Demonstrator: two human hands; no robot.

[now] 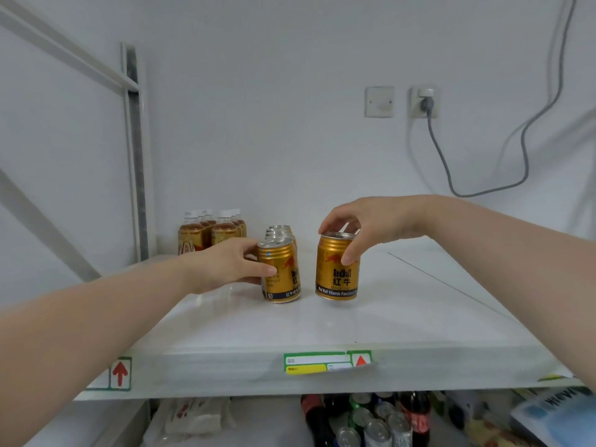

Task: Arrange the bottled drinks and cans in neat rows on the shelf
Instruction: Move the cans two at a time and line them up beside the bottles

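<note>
On the white shelf [371, 324] a row of gold cans runs back from a front can [283, 279]. My left hand [225, 266] grips that front can from its left side, thumb across the label. A separate gold can [337, 272] stands to the right of the row. My right hand [371, 224] holds it from above, fingers round its rim and thumb down its right side. Two rows of amber bottles with white caps [211, 232] stand at the back left, beside the cans.
A white upright post [135, 162] bounds the shelf on the left. A grey cable [451, 175] hangs from a wall socket [424, 103] behind. Below the shelf lie dark bottles and silver-topped cans [371, 421]. Price labels [325, 362] sit on the shelf's front edge.
</note>
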